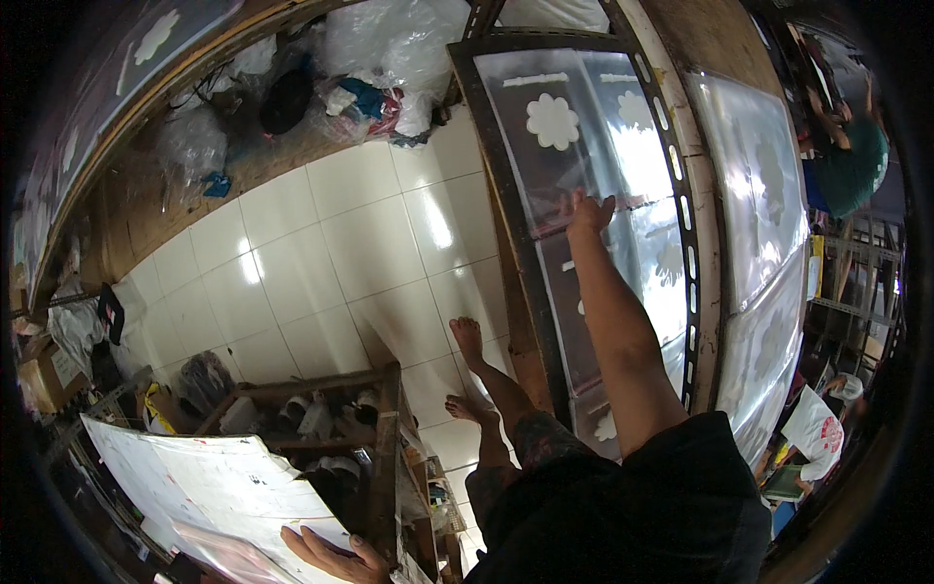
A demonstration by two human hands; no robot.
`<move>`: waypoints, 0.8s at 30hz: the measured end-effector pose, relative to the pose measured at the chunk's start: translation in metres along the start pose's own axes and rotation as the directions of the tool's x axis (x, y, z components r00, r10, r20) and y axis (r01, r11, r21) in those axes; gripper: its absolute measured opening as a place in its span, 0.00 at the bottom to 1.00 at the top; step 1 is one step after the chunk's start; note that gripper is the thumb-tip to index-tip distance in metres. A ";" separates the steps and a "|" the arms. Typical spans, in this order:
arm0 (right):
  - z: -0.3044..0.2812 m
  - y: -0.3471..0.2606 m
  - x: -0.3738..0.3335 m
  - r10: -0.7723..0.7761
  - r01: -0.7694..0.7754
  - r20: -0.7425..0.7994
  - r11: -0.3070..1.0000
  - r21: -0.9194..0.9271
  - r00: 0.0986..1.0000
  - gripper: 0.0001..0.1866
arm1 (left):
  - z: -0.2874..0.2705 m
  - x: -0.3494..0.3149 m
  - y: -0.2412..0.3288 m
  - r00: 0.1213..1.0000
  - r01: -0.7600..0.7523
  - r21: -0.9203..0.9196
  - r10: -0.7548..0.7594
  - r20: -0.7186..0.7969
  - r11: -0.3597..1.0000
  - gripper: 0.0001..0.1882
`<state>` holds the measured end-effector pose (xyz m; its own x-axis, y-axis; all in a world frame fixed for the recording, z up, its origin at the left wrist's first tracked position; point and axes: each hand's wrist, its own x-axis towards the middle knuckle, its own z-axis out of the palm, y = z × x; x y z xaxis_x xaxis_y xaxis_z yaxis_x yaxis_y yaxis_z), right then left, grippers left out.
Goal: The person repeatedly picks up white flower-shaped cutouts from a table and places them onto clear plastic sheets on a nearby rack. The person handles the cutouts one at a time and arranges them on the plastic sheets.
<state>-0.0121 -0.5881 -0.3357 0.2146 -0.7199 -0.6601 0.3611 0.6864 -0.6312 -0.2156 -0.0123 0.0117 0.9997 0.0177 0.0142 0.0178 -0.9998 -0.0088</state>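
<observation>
My right hand [590,211] reaches out over a long dark-framed table [545,304]. Its thumb stands apart from the fingers, which touch or hover just above a glossy clear plastic sheet [545,195]; contact is hard to tell. White flower-shaped prints, one a scalloped flower [553,122], show on the sheets, with white bars near them. At the lower left, my left hand [336,557] lies with fingers stretched out on the near edge of a white board [214,487] with reddish smudges. Part of that hand is cut off by the lower edge.
More printed clear sheets [759,195] lie on a neighbouring table at right. A wooden shelf [384,428] holding containers stands by the white board. Plastic bags [389,44] and cloths fill a far ledge. A co-worker in a green shirt [861,161] is at far right. White floor tiles [360,234] lie between.
</observation>
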 end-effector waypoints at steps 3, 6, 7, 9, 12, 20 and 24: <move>-0.004 -0.004 0.011 0.083 -0.083 -0.001 0.996 0.033 0.997 0.44 | 0.002 -0.004 -0.003 1.000 0.005 -0.024 -0.006 -0.013 1.000 0.36; -0.019 -0.008 0.032 0.174 -0.177 0.049 0.981 0.075 0.984 0.46 | 0.003 -0.004 -0.005 1.000 0.012 -0.044 -0.013 -0.009 0.999 0.36; -0.019 -0.007 0.032 0.192 -0.198 0.069 0.977 0.079 0.979 0.46 | 0.004 -0.005 -0.005 1.000 0.020 -0.056 -0.020 -0.014 0.998 0.36; -0.023 0.002 0.030 0.084 -0.085 0.023 0.996 0.026 0.996 0.46 | 0.006 -0.006 -0.005 0.999 0.031 -0.083 -0.033 -0.023 0.996 0.37; -0.032 0.001 0.038 0.018 -0.021 0.060 0.998 0.060 0.998 0.43 | 0.005 -0.003 -0.005 0.999 0.030 -0.103 -0.031 -0.012 0.994 0.36; -0.026 0.000 -0.050 -0.502 0.483 0.462 -0.097 -0.870 0.731 0.35 | -0.003 -0.012 0.002 0.998 0.051 -0.056 -0.052 -0.018 0.997 0.35; -0.092 0.006 -0.077 -0.416 0.665 0.688 -0.226 -0.712 0.595 0.32 | 0.016 -0.008 -0.016 0.998 0.040 -0.189 -0.048 -0.039 0.981 0.35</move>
<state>-0.1100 -0.5186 -0.3262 0.6017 -0.7845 0.1500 -0.5845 -0.5605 -0.5866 -0.2240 0.0033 -0.0040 0.9965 0.0651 0.0532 0.0545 -0.9820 0.1807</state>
